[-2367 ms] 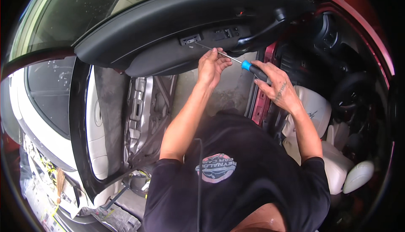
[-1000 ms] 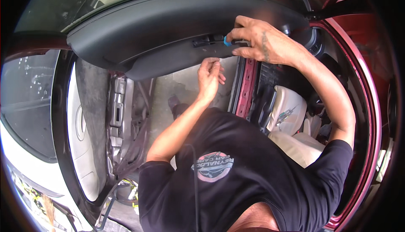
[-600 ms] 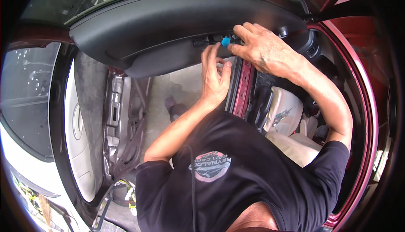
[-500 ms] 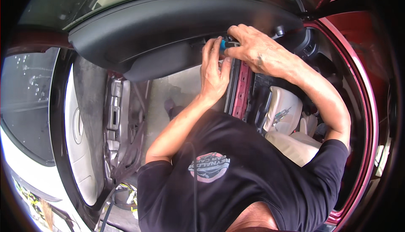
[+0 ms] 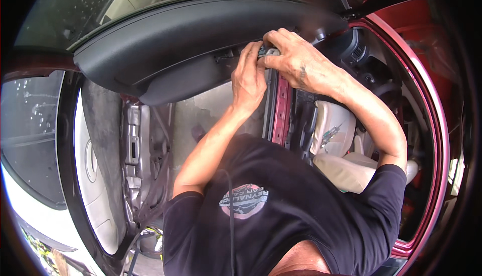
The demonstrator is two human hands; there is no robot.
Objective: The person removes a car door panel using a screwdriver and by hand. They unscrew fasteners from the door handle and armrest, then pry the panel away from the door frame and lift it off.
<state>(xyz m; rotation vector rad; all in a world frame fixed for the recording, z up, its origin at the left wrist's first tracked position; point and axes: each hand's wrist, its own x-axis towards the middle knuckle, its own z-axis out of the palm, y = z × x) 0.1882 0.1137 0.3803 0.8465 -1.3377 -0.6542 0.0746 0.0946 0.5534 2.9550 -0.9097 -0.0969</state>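
a small grey-blue piece (image 5: 271,52) is being worked at the inner face of the black door panel (image 5: 181,42), up by the armrest, a bit right of the dark recess (image 5: 224,56). most of it is covered by skin, so what exactly it is can't be told.

it looks pinched between thumb and fingers of the right hand (image 5: 297,63). the fingers of the left hand (image 5: 248,79) are held close together, tips right beside the piece, but whether it's actually gripped from that side can't be made out.

for this kind of fiddly bit, a steady pinch is probably best kept with one hand while the other is braced on the panel. force should be added slowly and kept straight, since trim can get scratched or a clip snapped if it's twisted. it'd help if the fingertips were shifted so the edge could be seen.

as for direction, the visible bit seems to be laid roughly left to right, but its ends are hidden, so the axis is a guess. the panel's long axis is clearer: left to right, bowed by the lens, right end toward the dashboard (image 5: 353,50).
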